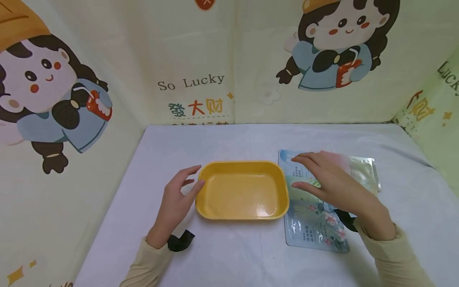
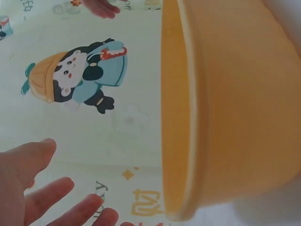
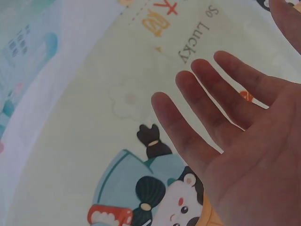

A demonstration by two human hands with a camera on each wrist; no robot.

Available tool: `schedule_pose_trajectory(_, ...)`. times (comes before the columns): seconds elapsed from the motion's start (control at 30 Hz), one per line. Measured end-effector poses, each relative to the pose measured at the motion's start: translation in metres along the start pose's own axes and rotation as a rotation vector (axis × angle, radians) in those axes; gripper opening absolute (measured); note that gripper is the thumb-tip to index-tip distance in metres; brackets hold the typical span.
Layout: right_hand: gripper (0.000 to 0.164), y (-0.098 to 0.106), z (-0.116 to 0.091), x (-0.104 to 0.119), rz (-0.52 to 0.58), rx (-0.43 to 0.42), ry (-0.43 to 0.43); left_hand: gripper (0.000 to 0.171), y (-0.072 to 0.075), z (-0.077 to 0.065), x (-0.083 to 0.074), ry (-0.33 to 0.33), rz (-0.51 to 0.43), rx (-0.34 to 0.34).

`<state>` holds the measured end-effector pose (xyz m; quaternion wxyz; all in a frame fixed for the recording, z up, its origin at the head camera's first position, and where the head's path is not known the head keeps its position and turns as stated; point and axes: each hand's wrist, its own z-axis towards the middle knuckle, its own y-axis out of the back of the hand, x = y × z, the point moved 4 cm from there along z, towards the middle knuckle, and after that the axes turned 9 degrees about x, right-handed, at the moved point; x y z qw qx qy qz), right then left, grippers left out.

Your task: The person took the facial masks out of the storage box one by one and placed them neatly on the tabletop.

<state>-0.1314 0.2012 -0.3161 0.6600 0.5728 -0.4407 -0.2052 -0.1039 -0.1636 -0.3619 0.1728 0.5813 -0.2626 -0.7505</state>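
A yellow rectangular tray with rounded corners lies flat on the white cloth, nothing in it. Beside its left end is my left hand, thumb and fingers spread, with fingertips near the rim. The left wrist view shows the tray's side wall close up and the spread fingers apart from it. My right hand hovers over several flat, shiny packets with loosely extended fingers, holding nothing. One packet is blue with pink flowers; a silvery one sticks out behind the hand. In the right wrist view the fingers are extended.
A white cloth covers the table. Behind it hangs a cream curtain printed with cartoon figures and lettering. Black straps sit at both wrists. The packets lie right against the tray's right end, partly overlapped by it in the head view.
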Motion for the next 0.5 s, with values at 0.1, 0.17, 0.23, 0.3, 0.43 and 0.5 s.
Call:
schedule_pose_trajectory(0.1,0.067,-0.003,0.003,0.007,-0.010,-0.016,0.057,0.045,-0.002,0.002,-0.009,-0.043,0.081,-0.010)
schedule_pose_trajectory(0.17,0.069,-0.005,0.004,0.011,-0.012,-0.027,0.088,0.046,-0.004,0.003,-0.014,-0.056,0.125,-0.007)
schedule_pose_trajectory(0.23,0.071,-0.007,0.006,0.013,-0.010,-0.033,0.103,0.047,-0.007,0.005,-0.018,-0.059,0.167,0.000)
schedule_pose_trajectory(0.3,0.072,-0.009,0.008,0.015,-0.006,-0.034,0.109,0.049,-0.010,0.006,-0.021,-0.058,0.201,0.013)
schedule_pose_trajectory(0.43,0.075,-0.014,0.013,0.019,-0.002,-0.028,0.114,0.050,-0.014,0.009,-0.027,-0.084,0.243,0.022)
schedule_pose_trajectory(0.5,0.076,-0.016,0.015,0.020,0.003,-0.026,0.121,0.051,-0.017,0.011,-0.029,-0.109,0.259,0.021)
